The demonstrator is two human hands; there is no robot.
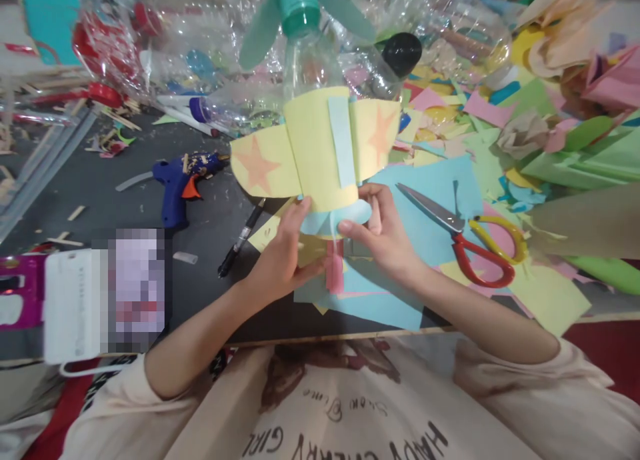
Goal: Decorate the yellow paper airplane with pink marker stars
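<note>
I hold a clear plastic bottle (310, 63) wrapped in yellow paper (316, 150) and shaped like a plane. It has yellow wings with orange stars, a light blue strip down its middle, and a green cap with green propeller blades (300, 10). My left hand (283, 250) grips its lower left end. My right hand (380, 230) pinches a light blue paper piece (334, 217) against the bottle's bottom. A pink paper strip (335, 270) hangs below between my hands.
Red-and-yellow scissors (470, 237) lie on blue paper to the right. A blue glue gun (183, 177) and a black pen (243, 237) lie on the dark table (100, 193) to the left. Coloured paper scraps are heaped at right, clear bottles behind, and a white device (70, 307) at left.
</note>
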